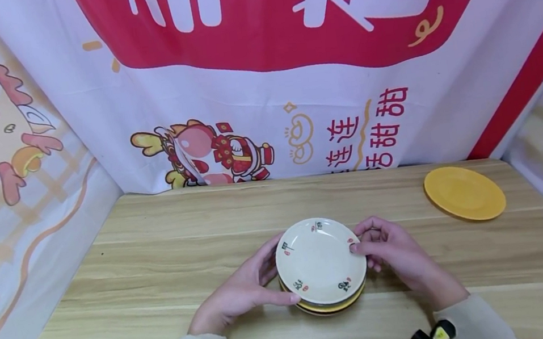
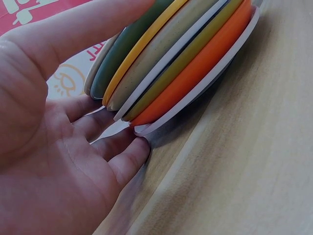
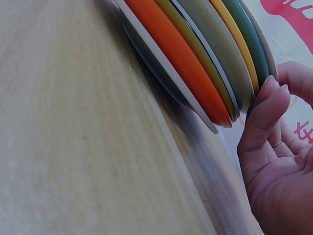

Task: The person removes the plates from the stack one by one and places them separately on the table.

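A stack of round plates stands on the wooden table, its cream top plate point(image 1: 320, 260) carrying small black and red marks. Seen from the side in the right wrist view, the rims below include a dark green plate point(image 3: 256, 46), a yellow one and an orange plate point(image 3: 188, 73). My left hand point(image 1: 251, 292) holds the stack from the left, fingers along the stacked edges and thumb at the near rim. On the opposite side my right hand point(image 1: 395, 247) pinches the upper rim between thumb and fingers. Its fingertips partly hide the edge there.
A yellow plate point(image 1: 465, 192) lies alone at the back right of the wooden table point(image 1: 159, 253). A printed white and red cloth point(image 1: 251, 92) hangs behind the table, and more printed cloth point(image 1: 26, 224) lines the sides.
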The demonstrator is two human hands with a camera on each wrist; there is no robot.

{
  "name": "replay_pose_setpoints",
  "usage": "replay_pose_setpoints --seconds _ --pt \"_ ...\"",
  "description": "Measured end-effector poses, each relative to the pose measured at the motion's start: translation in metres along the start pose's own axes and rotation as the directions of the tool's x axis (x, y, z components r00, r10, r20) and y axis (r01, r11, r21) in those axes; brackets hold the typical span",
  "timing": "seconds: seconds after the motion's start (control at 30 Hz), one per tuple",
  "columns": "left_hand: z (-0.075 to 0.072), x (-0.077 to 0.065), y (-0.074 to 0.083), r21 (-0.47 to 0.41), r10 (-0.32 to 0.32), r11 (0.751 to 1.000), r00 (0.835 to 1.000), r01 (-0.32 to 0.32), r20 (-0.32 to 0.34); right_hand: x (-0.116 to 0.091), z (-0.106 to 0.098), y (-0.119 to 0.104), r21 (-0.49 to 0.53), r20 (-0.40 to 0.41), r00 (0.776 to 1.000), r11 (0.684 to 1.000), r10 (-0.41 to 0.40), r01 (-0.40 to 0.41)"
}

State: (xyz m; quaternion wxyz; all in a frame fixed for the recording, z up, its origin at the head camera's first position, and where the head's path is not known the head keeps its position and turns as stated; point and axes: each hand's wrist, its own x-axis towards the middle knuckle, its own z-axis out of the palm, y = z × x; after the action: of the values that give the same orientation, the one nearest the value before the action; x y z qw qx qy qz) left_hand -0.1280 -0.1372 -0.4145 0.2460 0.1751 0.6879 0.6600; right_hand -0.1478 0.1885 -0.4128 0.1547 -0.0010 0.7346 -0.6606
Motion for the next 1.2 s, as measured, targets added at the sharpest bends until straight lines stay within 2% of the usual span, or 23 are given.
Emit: replay_pose_setpoints --seconds 0.53,1.2 --pt "-0.0006 -0.0003 -0.0015 -0.009 -0.016 1.0 1.0 0.016 -0.002 -0.0004 0.0015 0.0019 0.011 0.001 1.0 1.0 0.001 -0.001" --pt "-0.0012 -0.0006 -0.0015 -0.005 0.002 1.0 1.0 -0.002 -0.002 -0.0001 0.0024 0.0023 0.027 -0.006 1.0 1.0 -0.012 0.012"
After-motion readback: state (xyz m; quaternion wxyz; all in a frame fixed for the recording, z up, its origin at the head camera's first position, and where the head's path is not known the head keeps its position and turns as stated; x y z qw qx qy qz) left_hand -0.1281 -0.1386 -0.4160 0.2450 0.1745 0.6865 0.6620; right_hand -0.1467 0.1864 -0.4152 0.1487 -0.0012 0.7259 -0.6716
